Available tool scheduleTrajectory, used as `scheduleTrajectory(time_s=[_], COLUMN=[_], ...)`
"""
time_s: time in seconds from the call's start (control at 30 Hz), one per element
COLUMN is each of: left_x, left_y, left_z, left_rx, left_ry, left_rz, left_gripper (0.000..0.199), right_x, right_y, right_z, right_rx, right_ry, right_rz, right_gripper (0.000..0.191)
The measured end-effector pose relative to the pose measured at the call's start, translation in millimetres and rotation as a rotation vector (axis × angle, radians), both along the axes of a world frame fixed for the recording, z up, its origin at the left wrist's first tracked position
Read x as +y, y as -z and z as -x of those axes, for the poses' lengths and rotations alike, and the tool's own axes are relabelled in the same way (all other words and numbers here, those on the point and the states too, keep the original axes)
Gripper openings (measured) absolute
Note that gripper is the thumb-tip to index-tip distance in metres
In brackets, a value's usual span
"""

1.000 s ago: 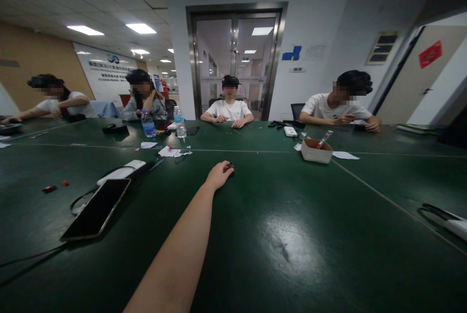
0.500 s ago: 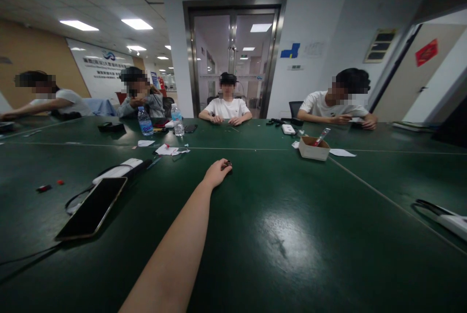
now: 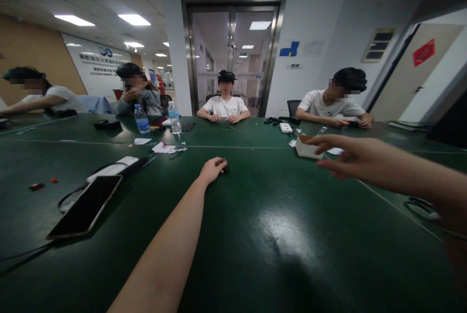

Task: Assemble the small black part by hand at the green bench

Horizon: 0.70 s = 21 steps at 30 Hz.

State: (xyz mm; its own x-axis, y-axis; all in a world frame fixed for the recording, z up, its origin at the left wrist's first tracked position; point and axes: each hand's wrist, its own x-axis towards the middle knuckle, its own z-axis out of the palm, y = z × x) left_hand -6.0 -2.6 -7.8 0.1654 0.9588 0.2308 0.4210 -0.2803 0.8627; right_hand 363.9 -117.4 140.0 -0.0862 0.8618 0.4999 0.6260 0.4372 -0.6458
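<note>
My left hand (image 3: 211, 170) rests on the green table at mid-view, its fingers closed round a small dark object (image 3: 225, 167). Most of that object is hidden by the fingers, so its kind is unclear. From the right, my right hand (image 3: 352, 155) reaches in above the table, slightly blurred, fingers stretched out and holding nothing. Behind its fingertips stands a small open cardboard box (image 3: 307, 148), partly covered by the hand. A red and white stick-like item (image 3: 321, 131) pokes up out of the box.
A phone (image 3: 87, 208) lies at the left beside a white device (image 3: 113, 169) with a black strap. Two water bottles (image 3: 141, 119) and paper scraps (image 3: 162, 147) are farther back. Several people sit round the table (image 3: 248, 235). Small red pieces (image 3: 54, 180) lie far left.
My right hand has come into view from the right, reaching toward the box. The left hand remains at nearly the same spot, and more of the dark object shows below its fingers.
</note>
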Motion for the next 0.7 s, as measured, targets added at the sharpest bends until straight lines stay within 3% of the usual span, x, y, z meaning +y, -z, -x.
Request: scheduleTrajectory(time_s=[0.1, 0.17, 0.23, 0.33, 0.43, 0.6, 0.7], left_x=[3.3, 4.2, 3.9, 3.3, 3.2, 0.6, -3.4], left_y=[-0.6, -3.1, -6.4, -9.3, -8.2, -5.2, -7.1], left_z=[1.0, 1.4, 1.8, 2.4, 2.5, 1.0, 0.3], left_rx=[-0.12, -0.191, -0.251, -0.318, -0.358, -0.31, -0.162], left_ry=[0.0, 0.003, 0.01, 0.012, 0.01, 0.081, 0.017], left_rz=[-0.002, -0.026, -0.049, -0.059, -0.055, -0.046, -0.053], left_gripper=[0.029, 0.029, 0.029, 0.028, 0.028, 0.024, 0.023], right_x=[44.3, 73.3, 93.3, 105.4, 107.1, 110.9, 113.7], right_y=[12.4, 32.6, 54.9, 83.4, 104.5, 125.4, 129.4], right_z=[72.9, 125.7, 169.0, 209.3, 225.6, 217.0, 206.6], right_rx=[0.04, 0.036, 0.094, 0.393, 0.654, 0.765, 0.79], right_ry=[-0.213, -0.358, -0.352, -0.386, -0.428, -0.426, -0.39], right_rz=[0.303, 0.551, 0.743, 0.862, 0.789, 0.696, 0.632], right_gripper=[0.021, 0.037, 0.045, 0.035, 0.02, 0.003, 0.015])
